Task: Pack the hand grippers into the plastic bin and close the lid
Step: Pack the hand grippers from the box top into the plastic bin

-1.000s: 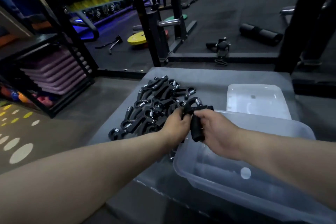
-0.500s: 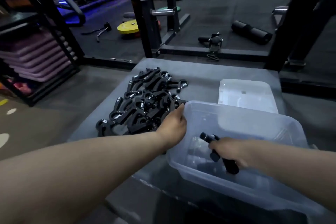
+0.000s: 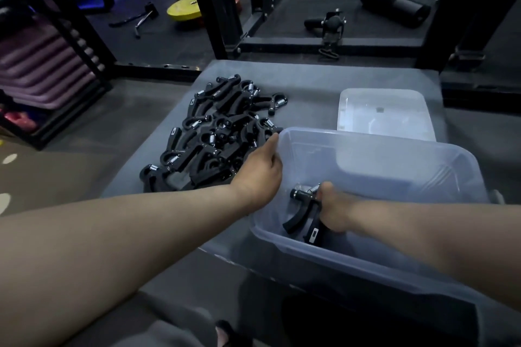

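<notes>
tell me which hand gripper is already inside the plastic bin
The lone hand gripper under the right hand, at the near-left end of the plastic bin. All the others lie in the pile on the mat beside the left hand.

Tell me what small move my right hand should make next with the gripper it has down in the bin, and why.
Probably let go and lift out. The right hand has the hand gripper low inside the plastic bin, seemingly at the floor, while the pile beside the left hand waits.
</notes>
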A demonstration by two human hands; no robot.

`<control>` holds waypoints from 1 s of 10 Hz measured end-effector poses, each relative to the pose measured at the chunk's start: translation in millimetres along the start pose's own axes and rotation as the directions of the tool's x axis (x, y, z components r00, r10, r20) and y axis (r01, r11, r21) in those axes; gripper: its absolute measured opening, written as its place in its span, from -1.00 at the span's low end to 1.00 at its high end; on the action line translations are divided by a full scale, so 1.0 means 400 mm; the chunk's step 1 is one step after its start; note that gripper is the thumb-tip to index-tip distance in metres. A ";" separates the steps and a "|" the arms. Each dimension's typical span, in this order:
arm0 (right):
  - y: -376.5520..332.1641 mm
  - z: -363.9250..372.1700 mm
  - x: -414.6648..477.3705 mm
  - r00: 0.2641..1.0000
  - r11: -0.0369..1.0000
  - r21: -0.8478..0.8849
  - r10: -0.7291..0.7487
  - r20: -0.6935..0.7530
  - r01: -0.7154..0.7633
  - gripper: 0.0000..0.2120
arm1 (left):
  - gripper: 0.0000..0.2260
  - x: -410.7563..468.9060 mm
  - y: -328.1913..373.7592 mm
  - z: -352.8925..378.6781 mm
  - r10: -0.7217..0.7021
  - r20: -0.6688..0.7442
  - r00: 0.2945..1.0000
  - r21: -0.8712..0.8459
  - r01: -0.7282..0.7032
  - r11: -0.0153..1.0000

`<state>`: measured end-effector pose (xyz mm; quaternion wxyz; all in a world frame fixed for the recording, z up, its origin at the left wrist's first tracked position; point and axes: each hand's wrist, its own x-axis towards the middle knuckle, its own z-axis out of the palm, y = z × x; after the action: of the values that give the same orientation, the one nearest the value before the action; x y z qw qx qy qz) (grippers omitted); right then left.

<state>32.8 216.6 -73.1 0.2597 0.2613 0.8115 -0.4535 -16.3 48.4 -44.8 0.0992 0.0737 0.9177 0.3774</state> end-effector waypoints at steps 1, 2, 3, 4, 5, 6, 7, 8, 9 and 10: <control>0.024 -0.019 0.022 0.998 0.993 -0.096 0.068 -0.017 -0.070 -0.73 | -0.53 0.004 -0.002 0.002 -0.004 -0.005 1.000 0.001 0.004 1.000; 0.058 0.002 0.033 0.970 0.959 -0.270 0.138 0.199 -0.082 -0.74 | -0.52 0.002 0.003 0.004 -0.002 -0.009 1.000 0.008 0.002 1.000; 0.078 0.031 0.061 0.977 0.902 -0.425 0.017 0.212 0.077 -0.49 | -0.52 -0.001 0.004 0.002 0.000 -0.005 1.000 0.009 0.000 1.000; 0.043 0.033 0.045 0.959 0.752 -0.610 -0.106 0.263 0.250 -0.81 | -0.51 -0.003 0.006 0.001 -0.029 0.001 1.000 0.019 0.029 0.999; 0.025 0.029 0.031 0.959 0.703 -0.660 -0.119 0.257 0.264 -0.85 | -0.50 -0.004 0.011 0.001 -0.039 0.016 0.999 0.002 0.039 0.999; -0.034 0.015 0.000 0.957 0.626 -0.723 -0.201 0.211 0.291 -0.79 | -0.44 0.002 0.009 0.000 -0.021 0.008 1.000 -0.030 0.021 0.999; -0.084 0.034 0.018 0.904 0.798 -0.482 -0.427 -0.031 0.360 -0.81 | -0.52 0.001 0.016 -0.008 -0.031 0.015 0.999 -0.037 0.031 0.999; -0.154 0.069 -0.001 0.798 0.822 -0.303 -0.555 -0.236 0.482 -0.71 | -0.65 -0.022 0.033 -0.038 -0.126 0.018 0.992 -0.097 0.127 0.987; -0.204 0.096 -0.057 0.640 0.686 -0.403 -0.721 -0.265 0.606 -0.55 | -0.67 -0.040 0.001 -0.088 -0.213 0.074 0.974 -0.026 0.215 0.976; -0.222 0.126 -0.065 0.667 0.592 -0.537 -0.741 -0.071 0.601 -0.42 | -0.81 -0.042 -0.059 -0.146 -0.280 0.125 0.952 0.235 0.246 0.940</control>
<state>2.6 127.7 -25.5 0.0012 -0.0763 0.9616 -0.2636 -15.4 -11.3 -18.5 0.2119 -0.0100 0.9444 0.2513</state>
